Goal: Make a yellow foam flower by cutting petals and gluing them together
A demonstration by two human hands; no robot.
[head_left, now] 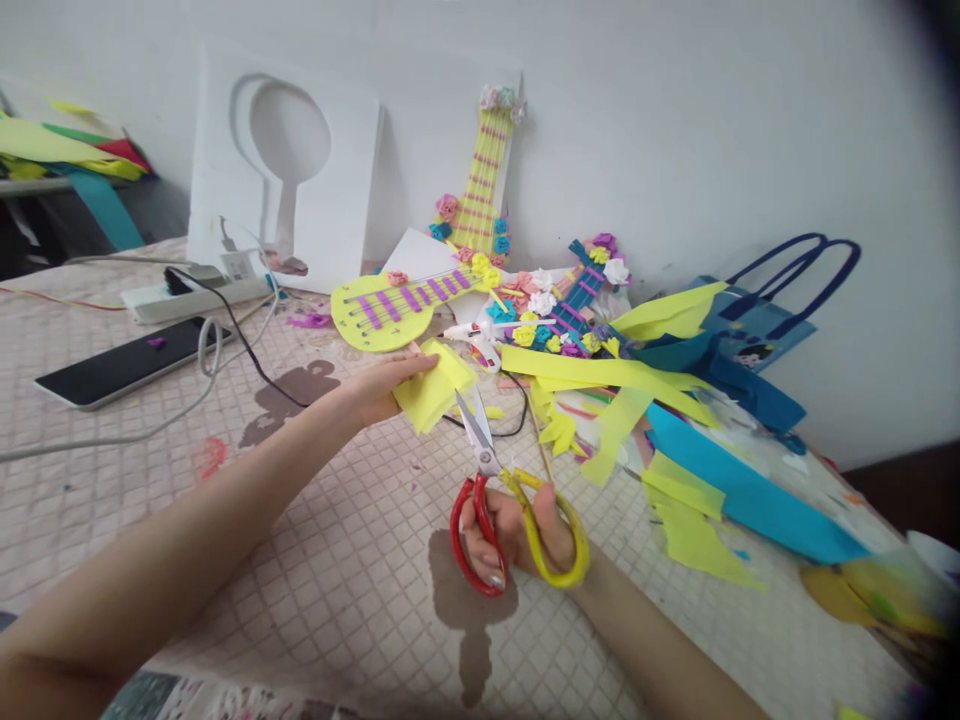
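Between the thumb and fingers of my left hand (pixel 382 388) is a folded stack of yellow crepe paper (pixel 436 388). My right hand (pixel 517 530) has its fingers through the loops of a pair of scissors (pixel 486 455), one handle red and the other yellow. The blades are slightly apart and point up at the lower right edge of the paper; whether they touch it I cannot tell. Behind the paper lie a white glue gun (pixel 480 345) and a yellow paper guitar (pixel 397 308) with purple bars and strings.
Yellow crepe strips (pixel 607 375) and a blue strip (pixel 750 485) spread over the right side. A blue tote bag (pixel 765 325) stands behind them. At left are a tablet-like device (pixel 127 365), a power strip (pixel 195 295) and cables. A white cut-out board (pixel 345 180) and a flower-trimmed guitar neck (pixel 484 170) lean on the wall.
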